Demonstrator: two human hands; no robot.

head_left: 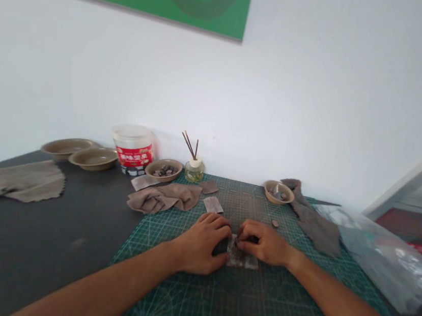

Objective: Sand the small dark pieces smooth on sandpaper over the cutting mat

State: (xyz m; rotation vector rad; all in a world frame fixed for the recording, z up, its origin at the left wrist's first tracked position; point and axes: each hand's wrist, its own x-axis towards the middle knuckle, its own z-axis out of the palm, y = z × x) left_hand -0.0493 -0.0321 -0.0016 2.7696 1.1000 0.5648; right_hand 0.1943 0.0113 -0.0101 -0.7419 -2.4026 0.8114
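Observation:
On the green cutting mat (186, 298) lies a small pale sheet (251, 262) with dark brown smudges, like worn sandpaper. My left hand (204, 244) arches at the sheet's left side, its thumb and fingers apart, the thumb tip at the left edge. My right hand (264, 244) is over the sheet's upper right, thumb and forefinger pinched together against its surface. Whatever sits in that pinch is small, dark and mostly hidden by the fingers. Just beyond the right hand rests a small brownish flat piece (275, 223).
Beyond the hands are a crumpled brown cloth (167, 198), a loose pale square (213, 205), a bowl of small stones (164, 170), a reed diffuser (194, 170) and a smaller bowl (279, 192). A grey cloth (318, 227) and clear plastic bag (379, 255) lie right.

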